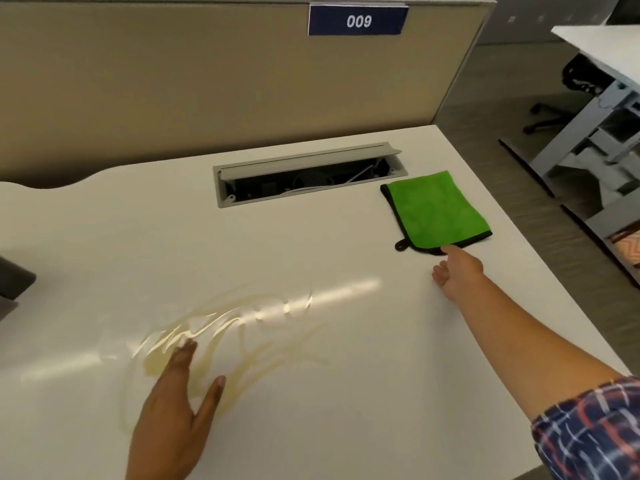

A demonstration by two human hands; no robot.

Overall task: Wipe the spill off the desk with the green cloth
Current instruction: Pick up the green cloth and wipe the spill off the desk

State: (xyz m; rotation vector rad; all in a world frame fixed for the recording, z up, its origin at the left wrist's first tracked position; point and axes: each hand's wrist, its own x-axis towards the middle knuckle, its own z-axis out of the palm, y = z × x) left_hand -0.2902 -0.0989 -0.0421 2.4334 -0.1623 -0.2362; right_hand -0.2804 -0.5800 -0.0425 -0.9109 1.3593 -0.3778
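Note:
A green cloth with a black hem and a small black loop lies folded flat on the white desk, at the far right beside the cable tray. My right hand is stretched out with fingers apart, its fingertips just touching the cloth's near edge and holding nothing. A thin yellowish spill spreads in streaks across the desk's near left part. My left hand lies flat and open over the spill's near side, fingers spread.
An open cable tray with wires is sunk into the desk behind the cloth. A beige partition with a "009" sign stands at the back. A dark object sits at the left edge. The desk's right edge drops to the floor; another desk stands beyond.

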